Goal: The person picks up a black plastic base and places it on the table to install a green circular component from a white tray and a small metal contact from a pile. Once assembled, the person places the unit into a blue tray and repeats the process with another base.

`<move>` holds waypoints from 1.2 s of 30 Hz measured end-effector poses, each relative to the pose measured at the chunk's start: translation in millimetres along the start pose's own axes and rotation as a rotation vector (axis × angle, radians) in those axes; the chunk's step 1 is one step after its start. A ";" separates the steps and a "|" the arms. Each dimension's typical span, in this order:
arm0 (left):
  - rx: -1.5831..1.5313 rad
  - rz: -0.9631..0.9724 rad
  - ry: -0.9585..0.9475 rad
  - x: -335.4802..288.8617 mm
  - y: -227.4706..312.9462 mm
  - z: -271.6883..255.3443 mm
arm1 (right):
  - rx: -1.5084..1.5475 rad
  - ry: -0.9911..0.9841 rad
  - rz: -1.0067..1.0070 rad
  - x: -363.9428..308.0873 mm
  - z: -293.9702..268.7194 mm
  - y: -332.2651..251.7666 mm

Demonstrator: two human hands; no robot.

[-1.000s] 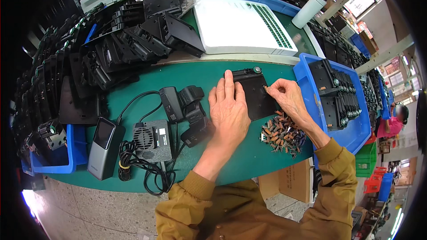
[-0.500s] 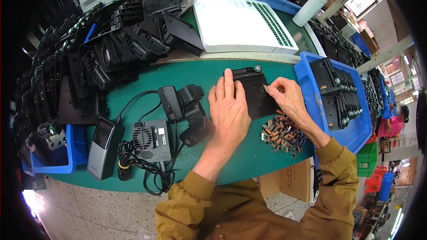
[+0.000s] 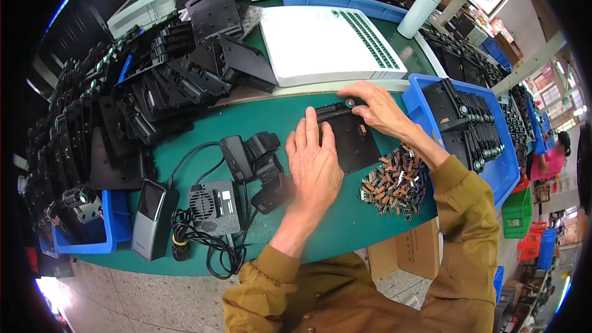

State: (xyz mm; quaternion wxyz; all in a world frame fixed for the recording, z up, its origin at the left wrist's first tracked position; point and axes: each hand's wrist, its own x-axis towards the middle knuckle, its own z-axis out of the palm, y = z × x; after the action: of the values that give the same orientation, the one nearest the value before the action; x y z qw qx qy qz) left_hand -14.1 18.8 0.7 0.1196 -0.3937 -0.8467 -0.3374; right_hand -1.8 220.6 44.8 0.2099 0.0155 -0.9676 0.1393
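A flat black plastic panel (image 3: 353, 148) with a raised bar along its far edge lies on the green table. A small orange-brown part (image 3: 362, 129) sits on its face, near the right edge. My left hand (image 3: 314, 166) rests flat on the panel's left side, fingers stretched toward the bar. At the far right corner, my right hand (image 3: 383, 111) curls thumb and fingers around the bar's end, where a round silvery piece (image 3: 350, 103) shows between them. A heap of small orange, black and metallic parts (image 3: 398, 182) lies just nearer than the panel.
A blue bin (image 3: 507, 176) of similar black panels stands to the right. Stacked black panels (image 3: 123, 154) crowd the left. A white tray (image 3: 320, 43) and a white bottle (image 3: 422, 12) stand beyond. Left of my hand lie a grey device (image 3: 154, 216) and cables (image 3: 216, 246).
My right hand has moved away from me, from the panel's right edge to its far corner. The small orange-brown part now shows uncovered on the panel. My left hand stays on the panel.
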 end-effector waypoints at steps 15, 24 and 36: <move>-0.216 -0.032 0.106 -1.1 1.9 -10.9 | -0.240 0.100 0.049 -34.1 -51.5 -15.6; -0.152 -0.001 -0.015 -4.5 10.5 -8.9 | -0.635 0.316 0.532 -139.5 -207.1 -12.0; -0.097 -0.008 -0.061 -6.6 11.0 -7.7 | -0.797 0.287 0.658 -208.0 -187.8 -11.8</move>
State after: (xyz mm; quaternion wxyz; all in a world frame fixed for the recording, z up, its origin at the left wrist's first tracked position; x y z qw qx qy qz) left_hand -1.9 14.9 8.6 0.0734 -0.4059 -0.8340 -0.3665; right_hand 264.2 255.2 126.6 0.2751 -0.3885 -0.8608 -0.1797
